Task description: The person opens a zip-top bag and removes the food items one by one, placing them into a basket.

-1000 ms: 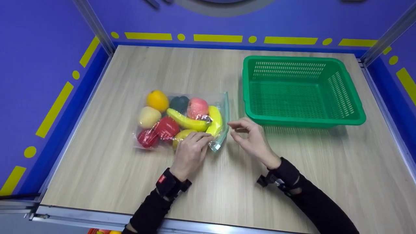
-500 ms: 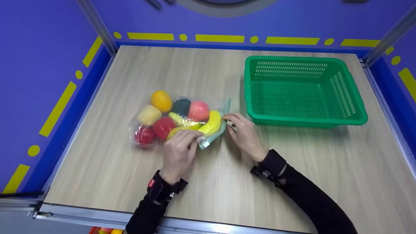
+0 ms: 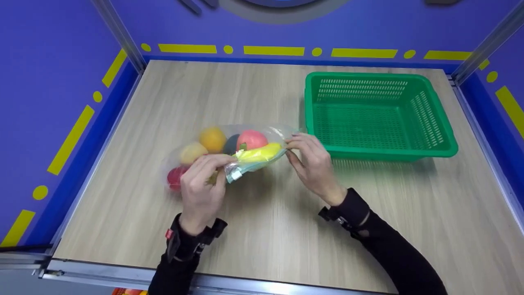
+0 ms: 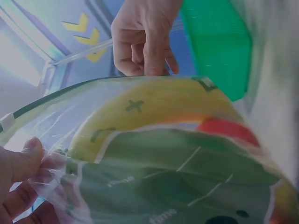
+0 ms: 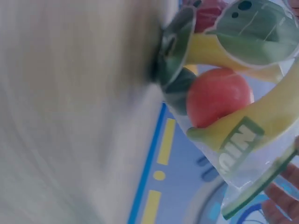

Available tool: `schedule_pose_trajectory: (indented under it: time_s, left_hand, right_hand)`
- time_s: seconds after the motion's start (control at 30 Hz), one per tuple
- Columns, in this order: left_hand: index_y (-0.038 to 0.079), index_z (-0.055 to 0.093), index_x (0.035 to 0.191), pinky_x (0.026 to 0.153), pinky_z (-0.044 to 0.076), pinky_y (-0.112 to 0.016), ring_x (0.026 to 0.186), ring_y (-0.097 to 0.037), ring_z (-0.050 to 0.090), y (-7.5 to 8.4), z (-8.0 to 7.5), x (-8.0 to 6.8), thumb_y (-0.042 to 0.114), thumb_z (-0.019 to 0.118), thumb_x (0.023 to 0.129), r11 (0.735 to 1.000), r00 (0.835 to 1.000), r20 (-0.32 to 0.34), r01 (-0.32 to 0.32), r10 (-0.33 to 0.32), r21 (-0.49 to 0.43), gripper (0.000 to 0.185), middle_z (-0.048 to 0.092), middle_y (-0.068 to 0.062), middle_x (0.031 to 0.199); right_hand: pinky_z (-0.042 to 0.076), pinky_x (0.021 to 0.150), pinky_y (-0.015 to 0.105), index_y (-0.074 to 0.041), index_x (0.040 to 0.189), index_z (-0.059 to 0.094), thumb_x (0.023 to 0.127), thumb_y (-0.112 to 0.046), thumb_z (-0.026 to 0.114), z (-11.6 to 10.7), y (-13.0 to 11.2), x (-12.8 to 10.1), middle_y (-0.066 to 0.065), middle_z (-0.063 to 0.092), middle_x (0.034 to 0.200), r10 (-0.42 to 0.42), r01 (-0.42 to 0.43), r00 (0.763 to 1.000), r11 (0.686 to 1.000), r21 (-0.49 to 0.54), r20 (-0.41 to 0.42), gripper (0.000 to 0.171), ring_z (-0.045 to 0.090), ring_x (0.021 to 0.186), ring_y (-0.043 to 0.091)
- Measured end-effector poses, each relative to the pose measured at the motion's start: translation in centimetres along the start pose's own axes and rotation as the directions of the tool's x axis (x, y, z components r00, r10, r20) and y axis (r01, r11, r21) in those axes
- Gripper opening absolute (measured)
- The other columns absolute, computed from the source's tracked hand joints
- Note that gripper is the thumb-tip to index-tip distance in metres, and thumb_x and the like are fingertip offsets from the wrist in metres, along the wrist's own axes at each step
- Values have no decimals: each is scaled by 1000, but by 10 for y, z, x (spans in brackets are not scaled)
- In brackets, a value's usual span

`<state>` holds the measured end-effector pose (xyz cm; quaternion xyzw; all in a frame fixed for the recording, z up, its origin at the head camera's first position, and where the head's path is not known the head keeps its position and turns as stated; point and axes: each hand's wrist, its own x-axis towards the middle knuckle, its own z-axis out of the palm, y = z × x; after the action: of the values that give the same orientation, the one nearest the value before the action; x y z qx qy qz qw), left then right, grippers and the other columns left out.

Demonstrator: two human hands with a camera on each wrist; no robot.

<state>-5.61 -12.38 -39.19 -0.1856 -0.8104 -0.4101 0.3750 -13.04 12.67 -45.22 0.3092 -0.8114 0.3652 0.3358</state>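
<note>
Left hand: the left hand is pinching the near corner of the bag with its thumb and fingers curled on the plastic. In the left wrist view the thumb is pressing on the crinkled plastic.
Right hand: the right hand is pinching the other end of the bag's top edge, at about 3 o'clock from the bag. Its fingers are curled on the plastic.
Bag: the clear bag is hanging between the two hands, at about 9 o'clock from the middle of the table. Its open end is lifted up. Its far left end is looking like it is resting on the table, but I cannot tell for sure.
Zip strip: a green strip is running along the top edge of the bag.
Banana: a yellow banana is lying near the top edge of the bag, between the two hands.
Other fruit: an orange, a pink apple, a dark green fruit, a pale yellow fruit and a red fruit are sitting inside the bag too.
Basket: a green basket is sitting on the table at about 2 o'clock from the bag, just beside the right hand.
Sleeves: black sleeves are covering both arms.
</note>
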Motion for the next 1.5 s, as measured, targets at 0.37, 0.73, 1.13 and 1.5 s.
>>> schedule_pose_trajectory:
  time_s: [0.37,0.73,1.13,1.5]
  left_hand:
    - [-6,76,93,77,59,-12,88,-10,76,23,-10,26,-28,66,81,962,993,-98,-84,60,-261,26,77,-22,89]
    - [-8,75,96,70,61,-15,75,-6,74,28,8,47,-15,72,90,929,995,-78,-89,65,-359,11,76,-20,81]
    - [-11,73,99,66,63,-23,75,-4,70,40,37,64,-10,71,94,881,997,-21,60,-78,-469,6,74,-22,86]
    - [-10,75,97,64,63,-24,73,-5,70,38,52,61,-5,71,96,855,983,21,169,-182,-491,7,74,-21,88]
  right_hand:
    - [37,59,30,4,91,64,107,-20,62,-42,-23,29,15,62,76,-203,253,914,962,103,-351,29,50,65,24]
    - [46,48,32,5,81,68,102,-25,71,-103,-45,49,17,60,65,-247,259,853,965,-37,-459,37,54,48,30]
    - [29,58,18,3,86,72,102,-42,66,-145,-40,53,18,60,67,-83,26,943,984,-175,-323,48,44,55,26]
    - [38,66,42,-1,92,77,103,-35,71,-124,-45,51,18,67,84,-95,16,959,959,-284,-268,36,55,75,36]
